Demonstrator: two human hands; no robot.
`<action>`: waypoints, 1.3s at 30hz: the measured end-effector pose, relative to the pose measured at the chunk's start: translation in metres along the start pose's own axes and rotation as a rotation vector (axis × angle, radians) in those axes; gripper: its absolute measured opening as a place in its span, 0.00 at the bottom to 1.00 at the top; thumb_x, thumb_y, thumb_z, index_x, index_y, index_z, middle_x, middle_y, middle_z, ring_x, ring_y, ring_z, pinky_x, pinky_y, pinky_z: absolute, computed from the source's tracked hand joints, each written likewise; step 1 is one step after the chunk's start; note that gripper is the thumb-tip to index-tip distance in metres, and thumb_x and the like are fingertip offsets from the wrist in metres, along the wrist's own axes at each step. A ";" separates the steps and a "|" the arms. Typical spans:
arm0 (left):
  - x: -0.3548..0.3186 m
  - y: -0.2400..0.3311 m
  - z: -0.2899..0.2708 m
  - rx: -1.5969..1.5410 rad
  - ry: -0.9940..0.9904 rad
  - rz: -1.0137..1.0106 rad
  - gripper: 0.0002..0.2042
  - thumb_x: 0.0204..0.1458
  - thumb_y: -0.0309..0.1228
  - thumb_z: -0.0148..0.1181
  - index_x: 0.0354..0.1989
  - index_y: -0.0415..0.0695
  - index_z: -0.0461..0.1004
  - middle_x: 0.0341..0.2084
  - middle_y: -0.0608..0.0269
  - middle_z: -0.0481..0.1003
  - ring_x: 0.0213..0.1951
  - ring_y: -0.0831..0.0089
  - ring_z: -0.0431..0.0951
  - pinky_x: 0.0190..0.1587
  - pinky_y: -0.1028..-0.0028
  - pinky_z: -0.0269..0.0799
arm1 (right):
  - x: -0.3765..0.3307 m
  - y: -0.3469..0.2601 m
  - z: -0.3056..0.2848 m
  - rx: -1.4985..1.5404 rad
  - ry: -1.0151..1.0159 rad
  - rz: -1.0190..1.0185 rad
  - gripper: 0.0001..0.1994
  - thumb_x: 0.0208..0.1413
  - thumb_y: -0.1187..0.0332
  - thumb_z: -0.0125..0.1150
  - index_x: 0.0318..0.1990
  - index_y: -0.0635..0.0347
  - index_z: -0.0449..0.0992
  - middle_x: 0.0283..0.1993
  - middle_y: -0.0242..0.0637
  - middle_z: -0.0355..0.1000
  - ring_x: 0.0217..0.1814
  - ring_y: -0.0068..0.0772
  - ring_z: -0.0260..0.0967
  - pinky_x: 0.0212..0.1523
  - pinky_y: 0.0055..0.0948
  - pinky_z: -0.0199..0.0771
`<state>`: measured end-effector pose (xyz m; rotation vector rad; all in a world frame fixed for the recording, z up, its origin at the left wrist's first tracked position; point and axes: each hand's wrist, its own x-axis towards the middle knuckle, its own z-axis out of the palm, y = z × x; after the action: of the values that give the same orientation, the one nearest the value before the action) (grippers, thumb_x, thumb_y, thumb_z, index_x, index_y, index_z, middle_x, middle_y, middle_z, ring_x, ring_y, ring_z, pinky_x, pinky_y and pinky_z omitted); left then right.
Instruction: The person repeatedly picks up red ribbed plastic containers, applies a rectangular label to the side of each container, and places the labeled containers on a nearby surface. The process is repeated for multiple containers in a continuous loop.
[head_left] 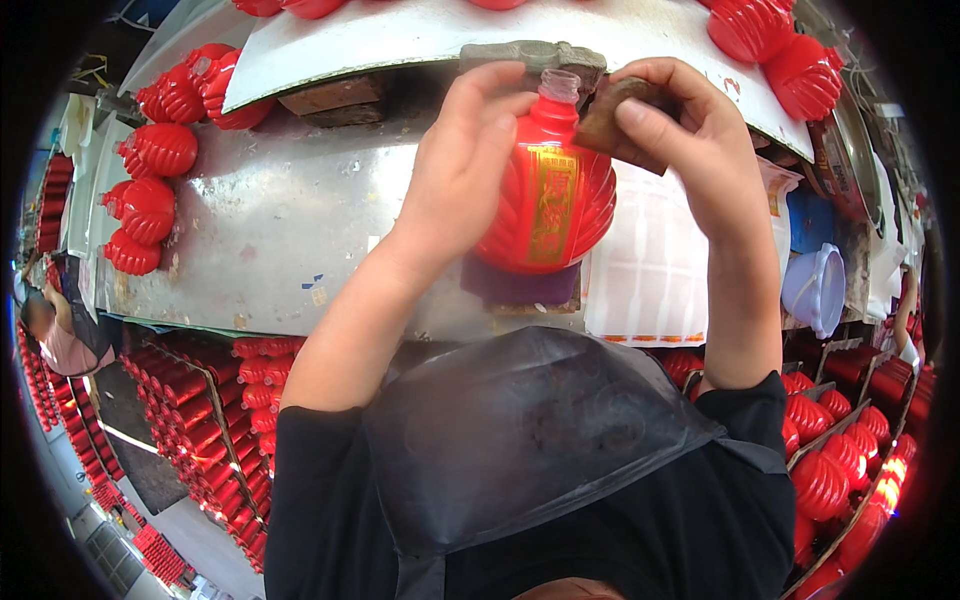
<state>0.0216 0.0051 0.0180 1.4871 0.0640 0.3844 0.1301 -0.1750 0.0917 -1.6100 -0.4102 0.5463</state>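
A glossy red ribbed glass bottle (495, 225) stands upright in front of me, with a clear bare neck and a gold-and-red label (553, 210) on its near face. Beneath it is a purple-topped block (520, 285). My left hand (455, 165) is closed against the bottle's left shoulder, its fingertips beside the neck; some fingers are hidden behind the glass. Pinched between the thumb and fingers of my right hand (690, 125) is a flat brown scraper-like piece (610, 115), its edge near the bottle's right shoulder. Whether that edge touches the glass I cannot tell.
A white sheet of labels (640, 250) lies right of the bottle on the metal table (270, 215). Several red bottles (165, 150) line the left edge; others sit on the white board (400, 40). A lilac basin (815, 290) is at right. Racks of red bottles (190, 400) stand below.
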 end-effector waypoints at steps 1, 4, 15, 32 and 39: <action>0.001 0.000 0.000 -0.002 0.006 -0.006 0.19 0.68 0.27 0.46 0.66 0.37 0.63 0.57 0.46 0.76 0.61 0.61 0.77 0.62 0.67 0.69 | -0.003 0.000 0.000 -0.223 -0.072 -0.191 0.12 0.60 0.73 0.69 0.50 0.66 0.80 0.40 0.33 0.80 0.45 0.23 0.78 0.46 0.25 0.80; 0.003 0.000 0.002 -0.010 0.011 -0.018 0.19 0.69 0.27 0.45 0.66 0.37 0.64 0.57 0.47 0.76 0.59 0.64 0.77 0.62 0.68 0.70 | -0.001 0.010 0.011 -0.746 -0.007 -0.733 0.14 0.55 0.75 0.69 0.49 0.63 0.81 0.40 0.42 0.79 0.42 0.36 0.81 0.43 0.31 0.79; 0.000 0.010 0.008 -0.092 0.075 -0.097 0.26 0.59 0.31 0.60 0.65 0.38 0.64 0.53 0.47 0.79 0.56 0.63 0.79 0.61 0.67 0.71 | 0.013 0.005 0.017 -0.959 0.049 -0.949 0.14 0.52 0.74 0.70 0.48 0.60 0.80 0.37 0.42 0.77 0.37 0.46 0.78 0.37 0.37 0.79; 0.032 0.002 -0.004 0.039 0.117 -0.338 0.10 0.67 0.30 0.57 0.51 0.37 0.71 0.39 0.64 0.78 0.40 0.81 0.76 0.45 0.78 0.74 | -0.045 0.032 0.025 -0.861 -0.282 -1.343 0.10 0.47 0.73 0.70 0.39 0.58 0.82 0.39 0.36 0.82 0.44 0.36 0.83 0.41 0.33 0.84; 0.036 -0.005 -0.009 0.016 0.065 -0.286 0.08 0.70 0.29 0.50 0.49 0.38 0.72 0.44 0.64 0.75 0.46 0.80 0.73 0.52 0.76 0.72 | -0.035 0.034 0.023 -0.742 -0.096 -1.195 0.13 0.41 0.75 0.72 0.38 0.59 0.82 0.41 0.38 0.82 0.42 0.39 0.83 0.40 0.36 0.83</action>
<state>0.0540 0.0243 0.0191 1.4560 0.3286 0.2008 0.0869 -0.1796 0.0602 -1.6596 -1.6277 -0.5122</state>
